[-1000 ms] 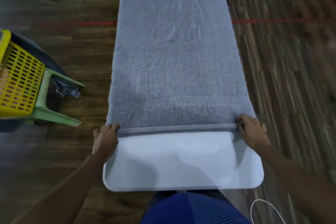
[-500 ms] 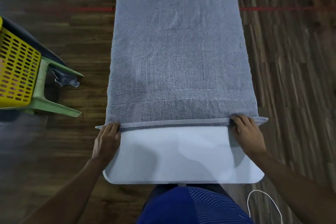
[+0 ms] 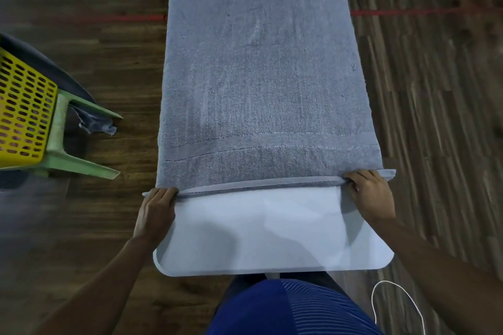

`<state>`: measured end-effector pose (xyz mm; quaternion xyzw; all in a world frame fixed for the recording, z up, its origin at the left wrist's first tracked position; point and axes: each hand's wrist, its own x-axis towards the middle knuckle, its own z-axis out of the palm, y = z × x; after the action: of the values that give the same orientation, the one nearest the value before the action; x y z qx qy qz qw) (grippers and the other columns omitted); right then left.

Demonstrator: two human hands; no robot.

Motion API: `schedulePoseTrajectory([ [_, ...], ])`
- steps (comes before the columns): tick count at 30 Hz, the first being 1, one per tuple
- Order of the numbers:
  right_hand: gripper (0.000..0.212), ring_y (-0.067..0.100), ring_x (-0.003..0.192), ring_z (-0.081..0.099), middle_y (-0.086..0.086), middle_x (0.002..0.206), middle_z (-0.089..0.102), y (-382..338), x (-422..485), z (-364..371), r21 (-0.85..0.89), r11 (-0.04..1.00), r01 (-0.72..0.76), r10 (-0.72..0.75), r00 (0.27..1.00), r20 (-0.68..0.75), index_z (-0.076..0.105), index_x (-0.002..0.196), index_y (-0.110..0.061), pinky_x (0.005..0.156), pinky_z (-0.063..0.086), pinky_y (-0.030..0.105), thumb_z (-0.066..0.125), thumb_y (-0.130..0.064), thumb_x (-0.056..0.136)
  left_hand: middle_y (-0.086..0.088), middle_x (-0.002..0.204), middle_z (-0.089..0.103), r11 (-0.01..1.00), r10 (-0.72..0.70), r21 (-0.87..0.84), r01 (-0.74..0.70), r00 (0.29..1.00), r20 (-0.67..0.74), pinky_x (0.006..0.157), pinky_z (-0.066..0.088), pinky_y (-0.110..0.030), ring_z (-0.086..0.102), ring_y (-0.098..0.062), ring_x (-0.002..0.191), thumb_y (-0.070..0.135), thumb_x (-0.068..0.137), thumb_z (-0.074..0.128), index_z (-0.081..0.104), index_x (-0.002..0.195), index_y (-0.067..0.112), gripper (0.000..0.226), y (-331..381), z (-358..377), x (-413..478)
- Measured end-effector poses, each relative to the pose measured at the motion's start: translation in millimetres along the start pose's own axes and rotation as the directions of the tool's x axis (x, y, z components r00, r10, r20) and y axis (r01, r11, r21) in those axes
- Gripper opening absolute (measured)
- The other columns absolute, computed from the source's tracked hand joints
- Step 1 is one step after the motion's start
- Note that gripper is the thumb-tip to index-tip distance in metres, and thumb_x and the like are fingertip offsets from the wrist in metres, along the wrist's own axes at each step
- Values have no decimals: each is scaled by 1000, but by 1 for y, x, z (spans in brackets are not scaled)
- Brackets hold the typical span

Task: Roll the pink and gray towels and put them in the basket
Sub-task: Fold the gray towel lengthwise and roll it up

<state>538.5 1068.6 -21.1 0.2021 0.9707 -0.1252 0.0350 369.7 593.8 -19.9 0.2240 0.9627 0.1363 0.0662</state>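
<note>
Currently, both arms are stretched forward, palms down. The near hem of the towel point(image 3: 261, 76), spread along the surface point(image 3: 272, 242), is pinched near its 2 corners by the curled fingers point(image 3: 164, 193) of the left hand point(image 3: 156, 212) and right hand point(image 3: 371, 196).

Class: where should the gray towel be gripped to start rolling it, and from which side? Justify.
Grip the near hem at both corners, coming from the near end, as the left hand and right hand do: the gray towel lies flat along the table, and that folded hem spans its width.
</note>
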Motion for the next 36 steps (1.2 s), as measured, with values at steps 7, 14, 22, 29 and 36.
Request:
schedulePoseTrajectory([
  [7, 43, 30, 83, 57, 4, 74, 69, 2, -12, -6, -71, 997, -12, 18, 996, 93, 72, 75, -17, 73, 38, 40, 34, -36, 78, 3, 72, 58, 1000, 3, 18, -5, 993, 115, 84, 25, -36, 58, -25, 76, 25, 82, 30, 58, 76, 17, 30, 0, -6, -4],
  [14, 11, 35, 79, 49, 13, 88, 53, 3, -3, 1, 20, 998, -54, 55, 996, -75, 61, 89, -7, 68, 37, 44, 58, -6, 78, -11, 93, 49, 971, -213, 104, 213, 977, -18, 80, 36, -51, 44, -32, 88, 11, 81, 51, 55, 91, 13, 11, 17, 5, 11],
  [22, 25, 35, 93, 57, 13, 105, 60, -2, -25, 10, -22, 994, 109, -109, 994, -3, 60, 104, -4, 82, 45, 45, 64, -4, 79, -18, 110, 59, 998, 30, 53, -31, 999, 11, 90, 48, -51, 53, -37, 103, 2, 74, 47, 62, 112, -4, 41, 24, 16, -9],
  [29, 43, 34, 81, 60, 9, 83, 68, -2, -10, -9, -59, 994, 92, -81, 982, 171, 69, 88, -8, 71, 49, 44, 37, -34, 77, -12, 85, 68, 1000, -15, 7, 15, 998, 63, 68, 55, -43, 62, -33, 80, 18, 81, 43, 71, 87, 1, 33, 22, 3, 0],
  [36, 19, 36, 93, 57, 10, 97, 65, 0, 9, -13, -47, 998, -44, 48, 993, 106, 66, 97, -15, 82, 42, 48, 69, -15, 79, -11, 87, 60, 981, -185, 68, 183, 982, 31, 75, 42, -47, 56, -35, 81, 15, 81, 48, 58, 104, 11, 26, 28, -7, 11],
])
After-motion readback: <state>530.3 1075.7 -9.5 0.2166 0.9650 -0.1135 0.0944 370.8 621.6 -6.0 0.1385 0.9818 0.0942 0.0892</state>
